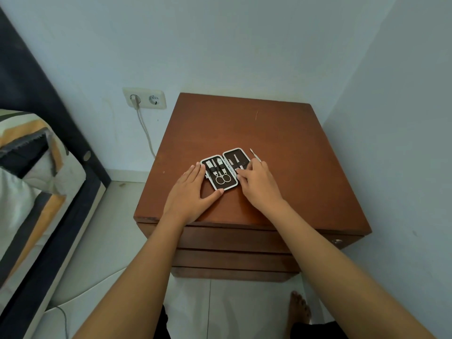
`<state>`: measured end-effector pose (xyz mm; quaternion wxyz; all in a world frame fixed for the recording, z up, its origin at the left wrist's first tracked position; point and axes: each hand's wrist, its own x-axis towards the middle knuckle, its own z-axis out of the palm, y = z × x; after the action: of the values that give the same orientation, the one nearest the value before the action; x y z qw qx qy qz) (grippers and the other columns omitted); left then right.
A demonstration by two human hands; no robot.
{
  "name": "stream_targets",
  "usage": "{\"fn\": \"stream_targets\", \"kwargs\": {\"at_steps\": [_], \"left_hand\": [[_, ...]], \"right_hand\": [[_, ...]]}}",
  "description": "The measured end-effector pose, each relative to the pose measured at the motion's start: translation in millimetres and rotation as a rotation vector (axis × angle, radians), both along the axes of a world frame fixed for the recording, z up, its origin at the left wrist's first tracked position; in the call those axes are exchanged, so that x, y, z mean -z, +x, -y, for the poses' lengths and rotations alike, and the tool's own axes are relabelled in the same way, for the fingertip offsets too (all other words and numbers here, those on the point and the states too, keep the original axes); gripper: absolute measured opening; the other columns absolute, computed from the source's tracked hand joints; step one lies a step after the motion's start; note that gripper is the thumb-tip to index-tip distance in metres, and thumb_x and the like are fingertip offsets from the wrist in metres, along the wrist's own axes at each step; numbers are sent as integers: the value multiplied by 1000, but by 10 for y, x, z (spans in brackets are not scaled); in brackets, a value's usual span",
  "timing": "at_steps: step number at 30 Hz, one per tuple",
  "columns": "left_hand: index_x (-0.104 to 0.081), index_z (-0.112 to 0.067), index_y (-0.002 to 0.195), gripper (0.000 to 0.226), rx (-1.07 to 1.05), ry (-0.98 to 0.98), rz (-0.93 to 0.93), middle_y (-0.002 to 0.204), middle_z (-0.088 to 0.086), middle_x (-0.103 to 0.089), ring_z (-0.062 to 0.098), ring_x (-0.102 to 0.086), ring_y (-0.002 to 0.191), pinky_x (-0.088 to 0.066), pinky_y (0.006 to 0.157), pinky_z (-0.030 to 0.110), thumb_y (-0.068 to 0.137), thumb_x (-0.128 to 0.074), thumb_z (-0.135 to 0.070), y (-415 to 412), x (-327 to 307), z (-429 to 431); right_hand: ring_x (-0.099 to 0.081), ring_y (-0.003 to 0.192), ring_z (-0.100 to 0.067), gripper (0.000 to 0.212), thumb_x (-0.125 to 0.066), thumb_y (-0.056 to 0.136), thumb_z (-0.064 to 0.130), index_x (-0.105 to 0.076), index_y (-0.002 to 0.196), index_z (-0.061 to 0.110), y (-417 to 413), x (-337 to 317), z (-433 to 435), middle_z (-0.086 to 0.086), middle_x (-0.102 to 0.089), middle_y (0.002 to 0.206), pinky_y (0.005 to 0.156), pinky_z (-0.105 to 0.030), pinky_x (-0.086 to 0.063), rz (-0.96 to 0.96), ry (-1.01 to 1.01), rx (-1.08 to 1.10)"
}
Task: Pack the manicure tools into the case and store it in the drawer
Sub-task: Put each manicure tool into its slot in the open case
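Case: the manicure case (pixel 225 169) lies open on the nightstand (pixel 281 152) top, nearer the front edge than the back.
Tools: scissors (pixel 222 178) sit in its left half; a loose metal tool (pixel 255 154) lies just right of the case.
Left hand (pixel 193 194): flat, grip released, thumb against the case's front corner.
Right hand (pixel 259 184): fingertips pressing inside the right half; whether they pinch anything cannot be told.
Drawers (pixel 232 243): all closed.

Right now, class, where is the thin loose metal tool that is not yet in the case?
In the head view, the thin loose metal tool lies on the brown wooden nightstand, just right of the open black manicure case, beside the right hand.
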<state>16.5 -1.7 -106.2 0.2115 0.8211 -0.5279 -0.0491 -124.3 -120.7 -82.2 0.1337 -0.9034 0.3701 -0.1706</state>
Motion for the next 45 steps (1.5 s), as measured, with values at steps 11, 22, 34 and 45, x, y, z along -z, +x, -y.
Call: {"fn": "stream_targets", "kwargs": {"at_steps": [11, 22, 34, 45], "left_hand": [[-14, -17, 150, 87, 5, 3, -9, 159, -3, -11, 9, -6, 145, -7, 116, 27, 84, -39, -68, -3, -7, -5], [-14, -17, 150, 87, 4, 4, -14, 159, -4, -11, 8, -6, 145, -5, 115, 26, 84, -40, -68, -7, -15, -9], [-13, -18, 150, 88, 0, 21, 0, 159, -3, -10, 9, -6, 145, -6, 115, 26, 84, -38, -69, -3, -12, -5], [-13, -17, 150, 87, 2, 14, -9, 159, -4, -11, 8, -6, 145, -7, 115, 27, 84, -39, -68, -2, -18, -10]], "right_hand": [[-52, 102, -31, 16, -51, 89, 12, -64, 98, 9, -202, 1, 425, -8, -47, 98, 93, -42, -45, 260, 177, 249], [-53, 107, -37, 21, -56, 89, 23, -68, 90, 6, 2, -10, 678, -19, -61, 111, 91, -42, -47, -6, 292, 386], [-59, 94, -30, 11, -63, 85, 15, -58, 76, 12, -117, -63, 616, -17, -64, 98, 79, -36, -45, 162, 374, 420], [-46, 66, -13, 9, -55, 88, 9, -57, 80, 13, -301, -31, 426, 8, -48, 69, 56, -20, -36, 346, 426, 298]]}}
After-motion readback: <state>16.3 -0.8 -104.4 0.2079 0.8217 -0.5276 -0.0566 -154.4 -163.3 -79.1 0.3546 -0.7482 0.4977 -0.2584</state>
